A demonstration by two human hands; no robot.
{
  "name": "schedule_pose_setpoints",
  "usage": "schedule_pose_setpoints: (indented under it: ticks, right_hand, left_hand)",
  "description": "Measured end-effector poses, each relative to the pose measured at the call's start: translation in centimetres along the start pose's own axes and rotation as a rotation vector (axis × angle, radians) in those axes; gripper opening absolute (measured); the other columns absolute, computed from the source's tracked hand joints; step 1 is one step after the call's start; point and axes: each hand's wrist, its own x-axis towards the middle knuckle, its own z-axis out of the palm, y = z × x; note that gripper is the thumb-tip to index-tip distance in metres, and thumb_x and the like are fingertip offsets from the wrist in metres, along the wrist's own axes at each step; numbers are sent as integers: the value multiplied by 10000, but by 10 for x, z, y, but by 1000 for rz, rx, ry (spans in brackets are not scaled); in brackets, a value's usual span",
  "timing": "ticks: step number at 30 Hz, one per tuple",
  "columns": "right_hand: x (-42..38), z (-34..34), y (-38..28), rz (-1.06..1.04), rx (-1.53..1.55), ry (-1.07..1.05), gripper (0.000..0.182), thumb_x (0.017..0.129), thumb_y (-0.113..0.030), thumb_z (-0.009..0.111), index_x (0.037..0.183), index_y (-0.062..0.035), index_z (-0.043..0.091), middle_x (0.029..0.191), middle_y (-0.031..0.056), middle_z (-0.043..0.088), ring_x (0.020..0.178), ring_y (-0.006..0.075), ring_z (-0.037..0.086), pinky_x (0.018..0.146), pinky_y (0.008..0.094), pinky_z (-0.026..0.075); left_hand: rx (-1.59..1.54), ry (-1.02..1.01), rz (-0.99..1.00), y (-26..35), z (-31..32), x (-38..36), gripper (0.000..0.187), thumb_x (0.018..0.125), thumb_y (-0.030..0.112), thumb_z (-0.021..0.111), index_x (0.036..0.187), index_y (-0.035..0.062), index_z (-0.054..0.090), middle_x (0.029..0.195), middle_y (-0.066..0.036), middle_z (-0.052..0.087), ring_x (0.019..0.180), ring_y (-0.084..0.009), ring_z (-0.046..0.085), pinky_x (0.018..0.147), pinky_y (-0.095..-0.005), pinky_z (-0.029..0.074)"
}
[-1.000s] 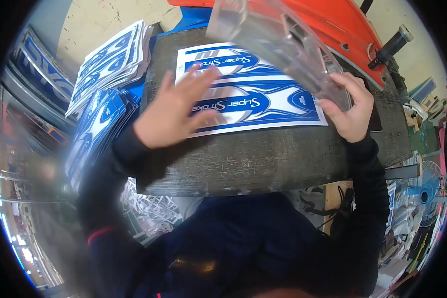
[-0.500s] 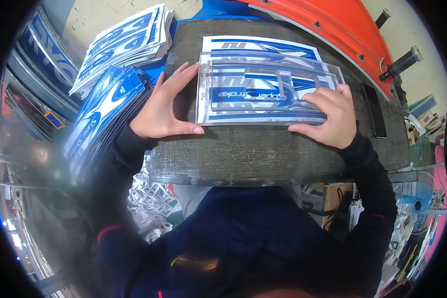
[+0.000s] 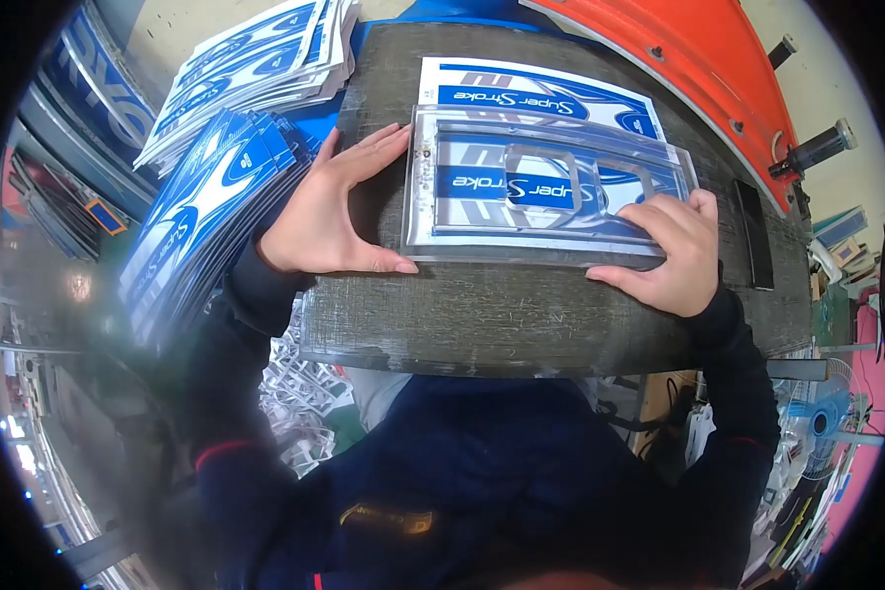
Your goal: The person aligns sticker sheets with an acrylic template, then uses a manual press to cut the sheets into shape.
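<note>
A clear block with rectangular cut-outs lies over a blue-and-white printed sheet on the dark board. At the block's left end, my left hand is open, its thumb and fingers spread wide along the edge. My right hand grips the block's right part, thumb at the near edge and fingers curled over the top. Printed lettering shows through the block, and the sheet's far part sticks out beyond it.
Two stacks of printed sheets, one white-edged and one cut to shape, stand at the left. A black phone lies at the right. Behind is an orange panel with black posts. White scraps lie below.
The view has shifted slightly, so the board and block appear further right. The block now sits a little nearer to me on the sheet, showing more of the far print. Both hands keep their poses.
</note>
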Motion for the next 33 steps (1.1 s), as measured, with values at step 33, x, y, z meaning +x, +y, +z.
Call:
schedule_pose_setpoints:
  ticks: [33]
  right_hand:
    - [-1, 5, -1, -17, -12, 20, 638, 596, -577, 898, 938, -73, 708, 826, 28, 669, 718, 169, 589, 789, 372, 309]
  left_hand:
    - [29, -18, 5, 0, -2, -1, 1203, 538, 513, 945, 1497, 2, 428, 1562, -169, 430, 1493, -328, 331, 1198, -639, 74]
